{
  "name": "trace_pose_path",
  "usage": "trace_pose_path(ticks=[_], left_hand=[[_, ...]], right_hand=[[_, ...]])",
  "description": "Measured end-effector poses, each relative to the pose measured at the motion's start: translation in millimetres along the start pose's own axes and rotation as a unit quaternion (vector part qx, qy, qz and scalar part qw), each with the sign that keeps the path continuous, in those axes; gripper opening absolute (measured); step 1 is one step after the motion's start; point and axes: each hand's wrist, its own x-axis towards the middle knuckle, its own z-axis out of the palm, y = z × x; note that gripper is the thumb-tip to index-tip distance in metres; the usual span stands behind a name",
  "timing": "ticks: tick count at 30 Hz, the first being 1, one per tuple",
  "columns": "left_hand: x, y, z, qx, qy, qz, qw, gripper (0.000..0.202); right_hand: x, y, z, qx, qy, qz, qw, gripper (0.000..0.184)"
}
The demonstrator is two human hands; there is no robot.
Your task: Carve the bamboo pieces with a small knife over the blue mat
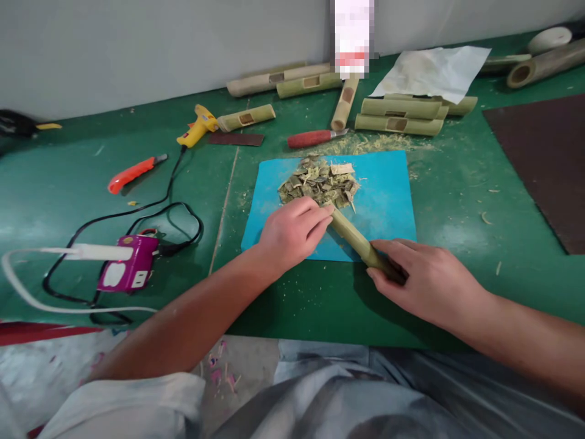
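A green bamboo tube [354, 235] lies slantwise across the lower edge of a blue mat [388, 195]. My right hand [427, 277] wraps its near end. My left hand [292, 231] is closed with fingertips pinched at the tube's far end; whether a small tool is in them is hidden. Just beyond the tube's tip sits a heap of bamboo chips [320, 183] on the mat.
On the green table [457, 201]: a red-handled knife [313, 139], cut bamboo tubes [397, 116], yellow glue gun [197, 125], orange cutter [132, 174], purple power strip [125, 271] with cables, white paper [434, 70], dark sheet [548, 158] at right.
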Motion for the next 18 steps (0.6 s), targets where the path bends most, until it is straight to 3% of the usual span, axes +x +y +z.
trace_pose_path(ticks=[5,10,14,18], left_hand=[[-5.9,13.9,2.4,-0.041,-0.058,0.068,0.995,0.025],[-3.0,7.6,1.6,-0.004,-0.002,0.033,0.999,0.023],[-3.8,11.1,2.1,-0.004,-0.051,0.090,0.995,0.027],[-2.6,2.5,0.9,0.009,-0.016,0.043,0.999,0.026]], right_hand=[[-2.0,0.7,3.4,-0.018,0.005,-0.016,1.000,0.016],[-2.1,0.9,4.1,-0.008,0.011,-0.014,1.000,0.017],[-0.9,0.5,3.7,-0.006,0.007,-0.007,1.000,0.015],[-1.1,-0.4,3.6,-0.015,0.016,-0.002,1.000,0.019]])
